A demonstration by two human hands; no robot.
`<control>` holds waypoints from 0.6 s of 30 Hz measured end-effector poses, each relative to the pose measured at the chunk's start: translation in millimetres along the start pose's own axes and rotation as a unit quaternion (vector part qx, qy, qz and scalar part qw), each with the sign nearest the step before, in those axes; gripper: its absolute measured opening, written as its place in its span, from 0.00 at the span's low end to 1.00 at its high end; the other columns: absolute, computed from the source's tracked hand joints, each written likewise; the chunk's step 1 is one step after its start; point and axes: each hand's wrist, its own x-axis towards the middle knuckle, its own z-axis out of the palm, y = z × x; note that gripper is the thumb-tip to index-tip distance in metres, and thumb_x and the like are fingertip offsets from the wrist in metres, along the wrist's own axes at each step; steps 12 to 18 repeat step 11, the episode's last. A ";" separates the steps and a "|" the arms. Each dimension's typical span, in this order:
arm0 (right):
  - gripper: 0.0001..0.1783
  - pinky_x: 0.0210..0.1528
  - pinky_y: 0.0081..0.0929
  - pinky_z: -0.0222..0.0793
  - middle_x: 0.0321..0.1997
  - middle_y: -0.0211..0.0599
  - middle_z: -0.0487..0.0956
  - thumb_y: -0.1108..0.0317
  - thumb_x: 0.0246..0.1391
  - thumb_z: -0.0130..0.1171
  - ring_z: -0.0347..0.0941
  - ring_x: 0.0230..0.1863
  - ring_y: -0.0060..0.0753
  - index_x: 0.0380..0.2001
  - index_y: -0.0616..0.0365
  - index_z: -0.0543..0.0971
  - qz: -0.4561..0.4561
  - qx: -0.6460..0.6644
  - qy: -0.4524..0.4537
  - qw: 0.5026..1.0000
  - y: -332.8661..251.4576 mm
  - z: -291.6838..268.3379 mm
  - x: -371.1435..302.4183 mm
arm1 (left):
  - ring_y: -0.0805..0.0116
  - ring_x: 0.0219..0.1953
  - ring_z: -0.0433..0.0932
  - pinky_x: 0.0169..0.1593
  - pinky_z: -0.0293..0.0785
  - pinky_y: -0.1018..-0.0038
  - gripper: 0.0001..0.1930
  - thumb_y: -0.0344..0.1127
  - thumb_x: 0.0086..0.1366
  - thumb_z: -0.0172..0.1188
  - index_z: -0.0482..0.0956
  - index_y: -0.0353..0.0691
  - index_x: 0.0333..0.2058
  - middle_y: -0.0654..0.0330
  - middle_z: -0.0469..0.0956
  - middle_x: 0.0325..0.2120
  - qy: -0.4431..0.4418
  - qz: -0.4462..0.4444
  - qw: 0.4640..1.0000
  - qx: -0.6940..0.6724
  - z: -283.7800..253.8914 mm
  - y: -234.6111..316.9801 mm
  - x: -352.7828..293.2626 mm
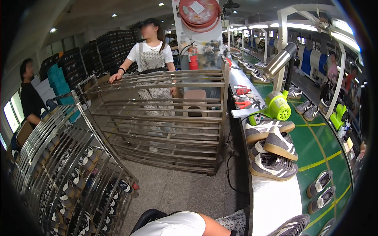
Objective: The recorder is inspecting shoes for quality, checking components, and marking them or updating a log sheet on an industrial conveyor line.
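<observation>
Neither of my hands is in the picture. At the lower edge a white sleeve (177,225) and a bare upper arm (212,225) show, and the hand beyond is out of view. Several grey sneakers with white stripes and gum soles are piled on the white ledge. One sneaker (272,167) lies in front, another (281,146) leans over it, and a third (264,131) rests behind. Near the arm, a dark grey sneaker (293,225) is cut off by the lower edge. Two more sneakers, one here (319,183), sit on the green conveyor belt (315,147).
A bright green heat blower (278,107) stands on the ledge beside red-handled tools (243,104). An unloaded metal rack (165,138) is at centre, with a person (155,59) behind it. Another rack (84,135) holds many shoes at left, near a second person (29,94).
</observation>
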 end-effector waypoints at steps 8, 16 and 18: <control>0.18 0.41 0.42 0.67 0.27 0.48 0.74 0.56 0.49 0.62 0.71 0.33 0.49 0.28 0.63 0.75 0.050 0.106 0.159 0.980 -5.7 19.8 -9.2 | 0.56 0.24 0.69 0.42 0.67 0.60 0.16 0.43 0.62 0.52 0.70 0.43 0.17 0.60 0.69 0.17 0.011 -0.014 0.996 -0.085 -2.8 0.6 -2.4; 0.24 0.45 0.44 0.66 0.37 0.50 0.75 0.54 0.47 0.64 0.70 0.38 0.50 0.37 0.64 0.73 0.115 0.178 0.149 0.966 -18.4 20.8 -11.6 | 0.56 0.27 0.70 0.45 0.66 0.57 0.19 0.46 0.66 0.48 0.71 0.42 0.20 0.58 0.70 0.19 -0.029 -0.019 0.998 -0.053 -4.6 2.0 -3.8; 0.24 0.45 0.44 0.66 0.37 0.50 0.75 0.54 0.47 0.64 0.70 0.38 0.50 0.37 0.64 0.73 0.115 0.178 0.149 0.966 -18.4 20.8 -11.6 | 0.56 0.27 0.70 0.45 0.66 0.57 0.19 0.46 0.66 0.48 0.71 0.42 0.20 0.58 0.70 0.19 -0.029 -0.019 0.998 -0.053 -4.6 2.0 -3.8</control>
